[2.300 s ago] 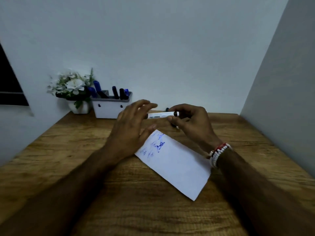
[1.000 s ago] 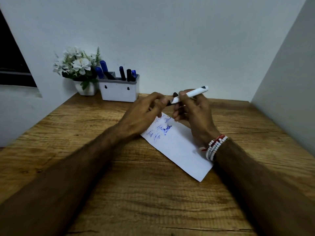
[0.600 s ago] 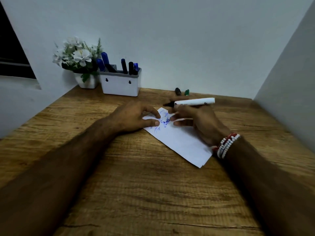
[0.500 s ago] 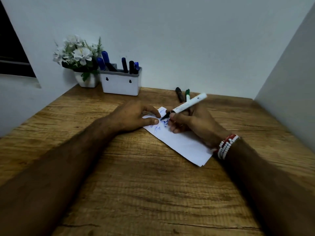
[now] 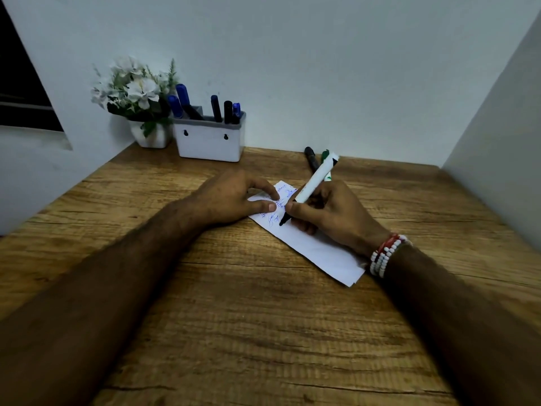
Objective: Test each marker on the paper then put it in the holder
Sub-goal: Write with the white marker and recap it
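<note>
Lowered from the level position it had half a second earlier, the white-barrelled marker (image 5: pixel 314 180) is now tilted, with its dark tip set on the paper (image 5: pixel 319 249) among blue scribbles near the sheet's far end. The barrel is pinched close to the tip between the thumb and fingers of the right hand (image 5: pixel 330 212), which rests on the sheet. A beaded bracelet (image 5: pixel 383 254) is worn on that wrist. The paper's far end is pinned to the wooden table (image 5: pixel 263 317) by the thumb and forefinger of the left hand (image 5: pixel 231 197), laid flat just beside the tip. Whether anything is tucked under its other fingers cannot be told. Against the back wall, well apart from both hands, the white holder (image 5: pixel 209 140) is seen with several blue and black markers already standing in it, next to a pot of white flowers (image 5: pixel 137 95). A black marker (image 5: pixel 311 158) and a green marker (image 5: pixel 324 155) lie on the table behind the right hand, apparently untested.

The step in hand is judged to be the test stroke. It is best made with light pressure, as a short line over a bare patch of paper, so that fresh ink can be told from the blue marks already there. The sheet should be held down throughout, since so light a slip could be dragged by the tip.
</note>
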